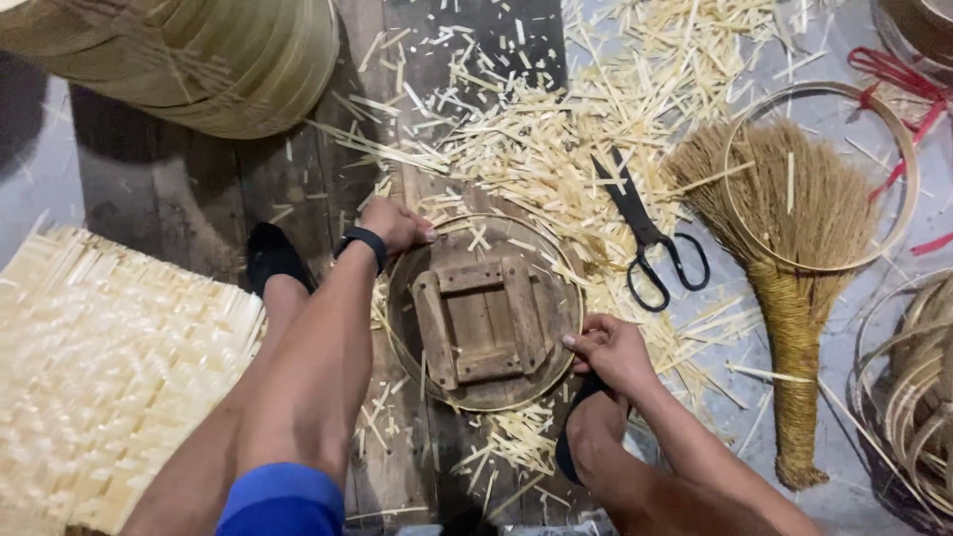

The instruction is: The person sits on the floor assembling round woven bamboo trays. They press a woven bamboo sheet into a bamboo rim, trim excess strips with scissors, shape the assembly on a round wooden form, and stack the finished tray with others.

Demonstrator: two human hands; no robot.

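A round wooden form [483, 314] with a square frame of slats nailed on top lies on the floor, ringed by a thin bamboo hoop. My left hand [395, 224] rests on its upper left rim, fingers curled over the hoop; a black band sits on that wrist. At the lower right rim, my right hand [611, 349] pinches the hoop against the form's edge. My knees and feet in black footwear flank the form.
Black scissors [650, 238] lie just right of the form among several bamboo offcuts [556, 129]. A straw broom [794, 258] lies under a loose bamboo hoop [898, 129]. A woven bamboo mat [99, 367] lies left, stacked rims [218, 60] top left, more hoops [908, 387] right.
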